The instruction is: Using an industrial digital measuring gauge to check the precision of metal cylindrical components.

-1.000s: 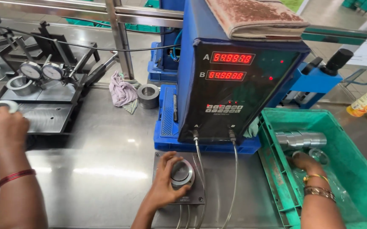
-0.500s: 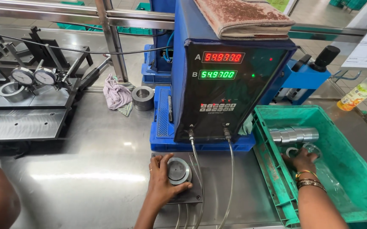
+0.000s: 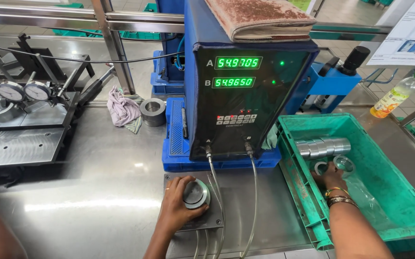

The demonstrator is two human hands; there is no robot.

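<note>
**Operator:** Hand positions at the gauging station are requested.

**Inspector:** The left hand (image 3: 178,207) is laid over the metal ring (image 3: 196,193), which is seated on the grey gauge plate (image 3: 217,220) near the front edge of the steel bench (image 3: 83,192). The fingers are curled round the ring's rim and closed on it. The right hand (image 3: 331,176) is lowered into the green crate (image 3: 308,192) at the right end of the bench, beside a row of stacked rings (image 3: 323,147). Its fingertips are placed at a loose ring (image 3: 320,168), but whether that ring is gripped or merely touched cannot be told, since the fingers are partly hidden.

**Operator:** How is the seated ring best handled?

**Inspector:** It should be kept flat on the plate, pressed evenly and without tilt. The two hoses (image 3: 253,192) running from the plate to the readout box (image 3: 246,86) should be left clear of the wrist. Both rows of figures on the box are lit green, and it is judged that the ring is best held steady while they are read.

**Operator:** Anything else nearby?

**Inspector:** A rag (image 3: 123,109) and a thick steel collar (image 3: 153,111) lie toward the back edge; two dial gauges (image 3: 24,91) stand at the back-left corner.
</note>
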